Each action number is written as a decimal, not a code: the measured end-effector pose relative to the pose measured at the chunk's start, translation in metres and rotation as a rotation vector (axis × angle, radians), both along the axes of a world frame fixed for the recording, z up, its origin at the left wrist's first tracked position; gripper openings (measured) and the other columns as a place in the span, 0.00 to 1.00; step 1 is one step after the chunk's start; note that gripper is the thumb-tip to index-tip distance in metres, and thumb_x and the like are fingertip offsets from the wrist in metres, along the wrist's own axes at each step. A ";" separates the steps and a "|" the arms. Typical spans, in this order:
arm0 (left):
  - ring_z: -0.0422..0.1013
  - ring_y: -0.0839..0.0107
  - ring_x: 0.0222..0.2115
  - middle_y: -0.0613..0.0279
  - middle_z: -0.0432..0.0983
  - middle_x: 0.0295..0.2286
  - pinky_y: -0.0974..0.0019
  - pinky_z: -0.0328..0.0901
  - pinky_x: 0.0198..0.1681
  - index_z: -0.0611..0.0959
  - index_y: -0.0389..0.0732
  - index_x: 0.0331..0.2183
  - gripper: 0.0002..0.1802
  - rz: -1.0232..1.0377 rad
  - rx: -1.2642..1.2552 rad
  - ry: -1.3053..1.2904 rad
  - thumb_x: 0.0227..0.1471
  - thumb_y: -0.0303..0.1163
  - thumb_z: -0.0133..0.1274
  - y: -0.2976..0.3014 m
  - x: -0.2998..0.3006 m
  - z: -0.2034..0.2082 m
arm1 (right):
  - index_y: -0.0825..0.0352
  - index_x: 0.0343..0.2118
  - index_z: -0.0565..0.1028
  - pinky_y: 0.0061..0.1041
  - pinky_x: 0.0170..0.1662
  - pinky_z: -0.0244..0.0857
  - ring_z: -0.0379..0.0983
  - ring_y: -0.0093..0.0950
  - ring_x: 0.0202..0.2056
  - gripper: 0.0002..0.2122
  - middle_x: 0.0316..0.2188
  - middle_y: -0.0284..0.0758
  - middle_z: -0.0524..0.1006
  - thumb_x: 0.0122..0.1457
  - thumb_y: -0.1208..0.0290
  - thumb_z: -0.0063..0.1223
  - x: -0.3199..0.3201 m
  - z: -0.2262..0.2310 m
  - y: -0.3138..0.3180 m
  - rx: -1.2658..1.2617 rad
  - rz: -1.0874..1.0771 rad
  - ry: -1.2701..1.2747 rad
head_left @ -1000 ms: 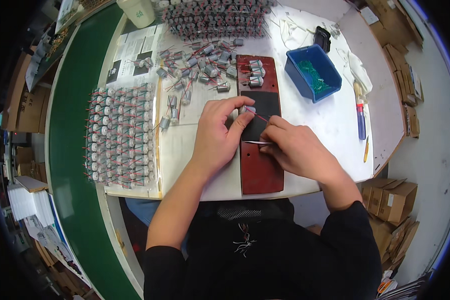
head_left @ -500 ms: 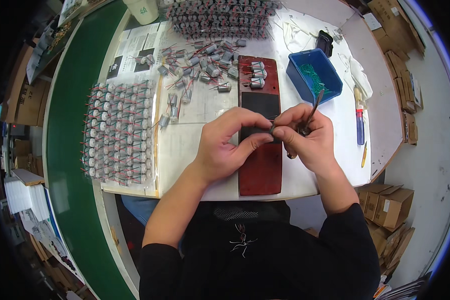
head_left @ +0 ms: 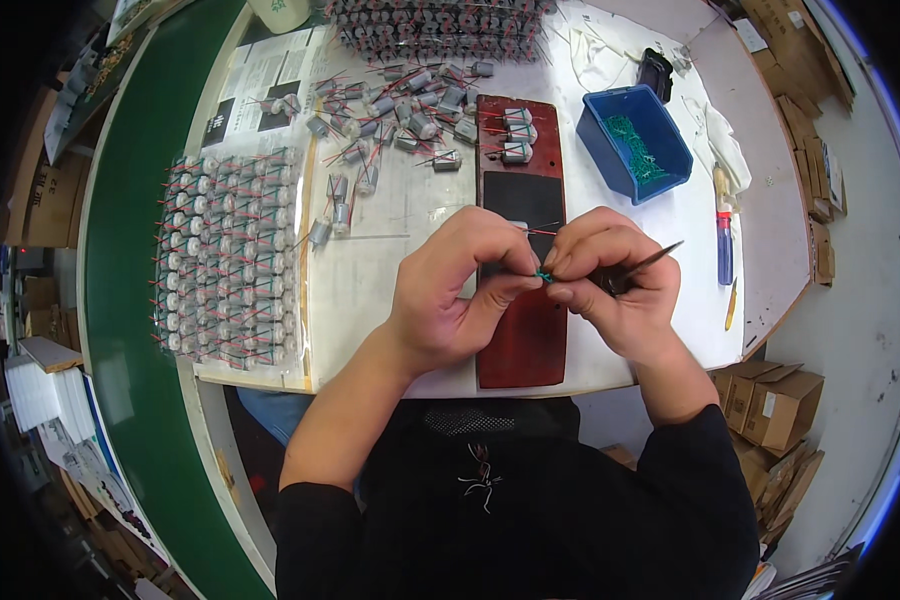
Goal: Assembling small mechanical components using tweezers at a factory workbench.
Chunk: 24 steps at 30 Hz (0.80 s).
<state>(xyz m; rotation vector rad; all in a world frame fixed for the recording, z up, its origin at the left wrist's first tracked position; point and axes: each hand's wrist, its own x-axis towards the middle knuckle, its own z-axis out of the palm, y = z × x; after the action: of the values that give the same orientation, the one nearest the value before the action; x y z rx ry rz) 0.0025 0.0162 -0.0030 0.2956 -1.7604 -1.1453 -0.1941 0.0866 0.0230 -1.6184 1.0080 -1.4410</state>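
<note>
My left hand (head_left: pixel 450 280) and my right hand (head_left: pixel 615 285) meet fingertip to fingertip above a dark red board (head_left: pixel 525 340). Short green wire (head_left: pixel 543 275) shows between the pinched fingers and thumbs of both. Across my right palm lies a slim, pointed dark metal tool (head_left: pixel 655 257), gripped by the curled fingers; its tip sticks out to the right and its exact kind is unclear. Just beyond my left fingertips, a small motor with a red wire (head_left: pixel 542 232) is partly hidden. Several small motors (head_left: pixel 517 135) with wires stand on the board's far end.
A blue bin (head_left: pixel 635 150) of green wire pieces stands right of the board. Loose motors (head_left: pixel 410 110) are heaped behind my left hand. Rows of wired motors (head_left: pixel 230 260) fill the left; more are stacked (head_left: pixel 440 30) at the back. A blue-and-red-handled tool (head_left: pixel 722 230) lies right.
Green wire now shows between my fingertips. The pointed tool in my right hand has swung from pointing away to pointing right. The view has shifted slightly.
</note>
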 end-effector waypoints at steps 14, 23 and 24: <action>0.72 0.64 0.32 0.56 0.75 0.31 0.65 0.68 0.37 0.77 0.33 0.33 0.08 -0.097 -0.009 -0.002 0.57 0.24 0.62 0.001 0.001 0.002 | 0.71 0.36 0.77 0.26 0.38 0.70 0.75 0.30 0.34 0.08 0.35 0.40 0.78 0.55 0.84 0.65 0.001 0.008 0.000 -0.118 0.023 0.172; 0.72 0.65 0.31 0.58 0.76 0.29 0.65 0.67 0.36 0.80 0.34 0.33 0.07 -0.260 0.060 -0.048 0.54 0.23 0.63 -0.005 0.007 0.007 | 0.71 0.36 0.77 0.25 0.37 0.69 0.74 0.29 0.34 0.07 0.34 0.38 0.77 0.55 0.82 0.65 -0.007 0.013 -0.001 -0.010 0.163 0.181; 0.72 0.65 0.31 0.58 0.76 0.29 0.65 0.67 0.36 0.80 0.34 0.33 0.07 -0.261 0.064 -0.048 0.54 0.23 0.63 -0.006 0.007 0.007 | 0.70 0.36 0.78 0.25 0.37 0.69 0.74 0.29 0.34 0.07 0.34 0.38 0.77 0.56 0.81 0.64 -0.008 0.013 -0.002 0.004 0.178 0.176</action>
<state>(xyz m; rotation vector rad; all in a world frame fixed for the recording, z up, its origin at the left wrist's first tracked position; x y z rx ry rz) 0.0098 0.0099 0.0044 0.1338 -1.8456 -1.3917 -0.2023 0.0850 0.0360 -1.8077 0.9364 -1.1944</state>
